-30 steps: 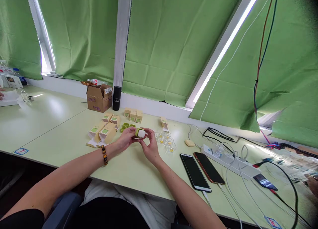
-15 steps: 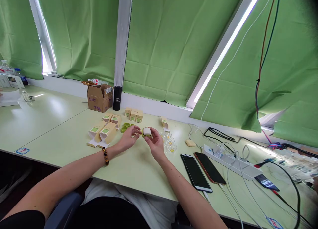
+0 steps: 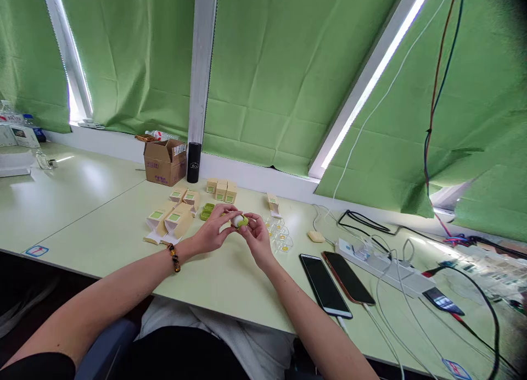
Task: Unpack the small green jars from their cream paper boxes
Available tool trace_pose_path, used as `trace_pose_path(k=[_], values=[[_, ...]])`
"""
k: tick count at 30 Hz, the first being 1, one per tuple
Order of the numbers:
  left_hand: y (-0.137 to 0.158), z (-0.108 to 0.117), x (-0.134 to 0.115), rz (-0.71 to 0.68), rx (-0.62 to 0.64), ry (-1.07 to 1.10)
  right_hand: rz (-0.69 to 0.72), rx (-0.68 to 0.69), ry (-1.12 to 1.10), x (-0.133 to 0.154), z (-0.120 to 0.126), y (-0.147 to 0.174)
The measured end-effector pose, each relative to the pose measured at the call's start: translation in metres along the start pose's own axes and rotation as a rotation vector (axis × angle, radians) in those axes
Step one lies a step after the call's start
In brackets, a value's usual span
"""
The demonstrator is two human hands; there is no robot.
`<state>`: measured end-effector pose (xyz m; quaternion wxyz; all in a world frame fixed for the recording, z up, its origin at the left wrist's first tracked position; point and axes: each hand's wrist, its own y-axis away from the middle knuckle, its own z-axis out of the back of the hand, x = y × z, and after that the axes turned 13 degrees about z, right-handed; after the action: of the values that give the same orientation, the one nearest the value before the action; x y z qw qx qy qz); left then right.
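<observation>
Between my two hands, above the table, is a small rounded green-and-white case (image 3: pixel 237 221). My left hand (image 3: pixel 213 229) closes on its left side with thumb and fingers. From the right, my right hand (image 3: pixel 257 238) grips its green part. Fingers cover much of the case, so its details are hard to make out. Just behind my left hand lie small green cases (image 3: pixel 206 211). Several clear plastic pieces with yellow spots (image 3: pixel 284 240) rest right of my right hand. Opened cream cartons with green labels (image 3: pixel 178 222) lie to the left.
Small cream cartons (image 3: pixel 221 191) stand farther back, near a brown cardboard box (image 3: pixel 165 163) and a black cylinder (image 3: pixel 194 162). Two phones (image 3: pixel 325 284) lie at the right, beside a white power strip (image 3: pixel 387 267) and tangled cables. A beige object (image 3: pixel 315 236) sits behind the phones.
My left hand has moved right and taken hold of the case alongside my right hand. The case has turned, so more green shows on its right side.
</observation>
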<state>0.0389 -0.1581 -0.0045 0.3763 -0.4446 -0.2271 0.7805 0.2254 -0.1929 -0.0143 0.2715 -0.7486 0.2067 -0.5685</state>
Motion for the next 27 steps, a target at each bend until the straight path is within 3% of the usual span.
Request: trace_pose_path(k=[10, 12, 15, 19, 23, 27], values=[[0.001, -0.002, -0.001, -0.024, -0.091, -0.034, 0.004, 0.062, 0.007, 0.0, 0.0, 0.001], [-0.001, -0.005, -0.001, 0.063, -0.114, 0.083, 0.025, 0.079, 0.014, 0.001, 0.0, 0.002], [-0.006, -0.008, 0.002, 0.308, -0.114, 0.421, 0.058, 0.086, 0.058, 0.004, 0.002, 0.002], [-0.011, -0.008, 0.006, 0.566, 0.074, 0.955, 0.084, 0.06, 0.095, 0.005, 0.004, 0.002], [-0.011, -0.002, 0.004, 0.606, 0.149, 1.229, 0.089, 0.018, 0.116, 0.004, 0.005, 0.001], [-0.011, 0.001, 0.004, 0.591, 0.168, 1.245, 0.097, 0.006, 0.153, 0.003, 0.005, 0.001]])
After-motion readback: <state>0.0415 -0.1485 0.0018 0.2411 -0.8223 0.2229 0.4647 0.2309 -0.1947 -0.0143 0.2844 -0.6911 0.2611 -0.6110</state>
